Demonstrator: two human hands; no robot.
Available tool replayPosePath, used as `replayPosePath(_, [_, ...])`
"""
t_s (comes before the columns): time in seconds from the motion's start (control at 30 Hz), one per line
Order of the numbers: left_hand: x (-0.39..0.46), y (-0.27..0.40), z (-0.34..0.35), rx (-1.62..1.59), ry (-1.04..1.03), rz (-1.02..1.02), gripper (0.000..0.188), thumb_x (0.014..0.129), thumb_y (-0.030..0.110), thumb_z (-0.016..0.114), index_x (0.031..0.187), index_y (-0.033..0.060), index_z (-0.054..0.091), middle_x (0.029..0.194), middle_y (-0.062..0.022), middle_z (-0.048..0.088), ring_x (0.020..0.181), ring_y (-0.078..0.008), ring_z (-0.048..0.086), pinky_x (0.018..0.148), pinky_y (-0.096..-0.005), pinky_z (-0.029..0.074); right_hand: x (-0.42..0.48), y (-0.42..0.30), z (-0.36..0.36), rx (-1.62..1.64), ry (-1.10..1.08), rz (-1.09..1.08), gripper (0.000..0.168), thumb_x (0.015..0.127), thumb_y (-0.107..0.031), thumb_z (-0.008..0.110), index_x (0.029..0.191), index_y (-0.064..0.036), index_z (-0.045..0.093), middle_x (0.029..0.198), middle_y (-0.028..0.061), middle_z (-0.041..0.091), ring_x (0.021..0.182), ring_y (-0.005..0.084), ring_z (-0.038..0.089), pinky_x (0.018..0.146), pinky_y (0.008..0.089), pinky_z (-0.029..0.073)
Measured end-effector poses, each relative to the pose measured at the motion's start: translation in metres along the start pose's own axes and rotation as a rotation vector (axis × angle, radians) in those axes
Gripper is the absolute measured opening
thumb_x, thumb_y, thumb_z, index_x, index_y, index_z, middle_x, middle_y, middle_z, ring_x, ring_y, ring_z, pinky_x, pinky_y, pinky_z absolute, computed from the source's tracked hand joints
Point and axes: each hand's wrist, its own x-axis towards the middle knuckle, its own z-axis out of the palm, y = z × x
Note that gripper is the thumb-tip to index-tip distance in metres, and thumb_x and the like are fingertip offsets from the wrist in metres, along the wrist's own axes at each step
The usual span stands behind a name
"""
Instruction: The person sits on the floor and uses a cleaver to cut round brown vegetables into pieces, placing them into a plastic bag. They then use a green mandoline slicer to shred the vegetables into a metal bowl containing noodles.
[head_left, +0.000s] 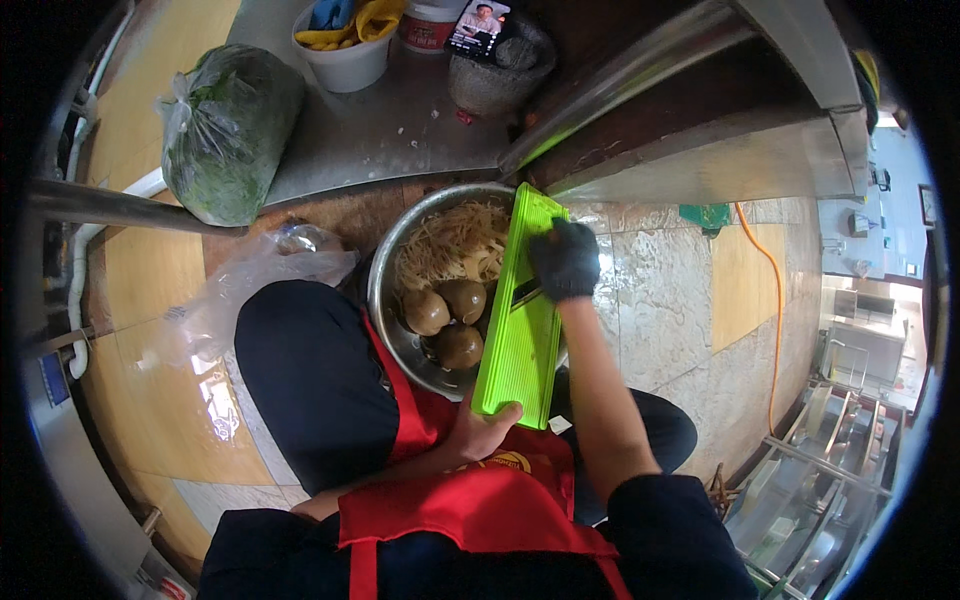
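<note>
A bright green mandoline slicer (517, 337) leans at a slant across the right side of a stainless steel bowl (380, 300). Its near end is gripped by my bare left hand (484, 431), thumb on top. My right hand (566, 259), in a black glove, is curled against the slicer's upper half, just beyond the dark blade (525, 292). Whatever may be under that palm is hidden. Inside the bowl, pale brown shreds (450, 244) heap at the far side. Three round brown root vegetables (459, 346) sit nearer me. The slicer covers the bowl's right part.
A steel shelf (360, 142) beyond the bowl holds a tied bag of leafy greens (232, 127), a white tub (345, 60) with cloths and a stone mortar (487, 82) with a phone (480, 28) on it. A clear plastic bag (262, 277) lies left; an orange cable (778, 300) runs right.
</note>
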Motion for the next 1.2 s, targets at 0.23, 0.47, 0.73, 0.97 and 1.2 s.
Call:
replayPosePath(0.23, [0.005,0.004,0.002,-0.024,0.049,0.068,0.023,0.088,0.001,0.063,0.11,0.003,0.059,0.094,0.0012,0.061,0.084,-0.0083,0.057,0.074,-0.0264,0.049,0.044,0.011,0.017,0.072,-0.198,0.015,0.048,0.074,-0.037,0.074,0.105,-0.001,0.07,0.096,0.0218,0.068,0.094,0.0401,0.063,0.086,0.048,0.051])
replayPosePath(0.47, [-0.001,0.005,0.009,-0.012,0.142,0.07,0.023,0.085,-0.002,0.062,0.107,0.0023,0.058,0.09,0.0,0.06,0.081,-0.0106,0.058,0.072,-0.0264,0.049,-0.094,-0.064,-0.081,0.122,-0.095,-0.31,0.012,0.075,-0.016,0.069,0.081,-0.008,0.062,0.086,0.0115,0.061,0.078,0.0343,0.06,0.073,0.0443,0.051])
replayPosePath(0.73, [0.002,0.003,0.006,-0.079,0.009,0.104,0.021,0.087,-0.001,0.062,0.107,0.0036,0.058,0.092,0.0026,0.059,0.081,-0.0081,0.056,0.071,-0.0252,0.047,0.051,0.002,0.026,-0.022,-0.103,0.129,0.041,0.075,-0.033,0.071,0.105,-0.003,0.069,0.1,0.0227,0.066,0.097,0.0402,0.062,0.087,0.047,0.05])
replayPosePath(0.97, [0.001,0.004,0.005,-0.049,0.06,0.063,0.025,0.088,0.001,0.062,0.113,0.0033,0.058,0.099,0.0008,0.06,0.086,-0.0092,0.057,0.075,-0.0261,0.049,-0.009,-0.023,-0.039,0.188,-0.043,-0.274,0.032,0.079,-0.025,0.072,0.093,0.001,0.065,0.077,0.0169,0.065,0.079,0.0371,0.061,0.077,0.0468,0.048])
replayPosePath(1.2, [-0.007,0.015,0.004,0.037,0.115,0.009,0.032,0.083,-0.006,0.059,0.114,0.0016,0.056,0.099,0.0,0.061,0.089,-0.0098,0.058,0.077,-0.0258,0.049,-0.087,-0.058,-0.058,0.144,-0.056,-0.189,0.019,0.075,-0.019,0.071,0.089,-0.007,0.066,0.092,0.0148,0.065,0.087,0.0348,0.061,0.078,0.0468,0.049])
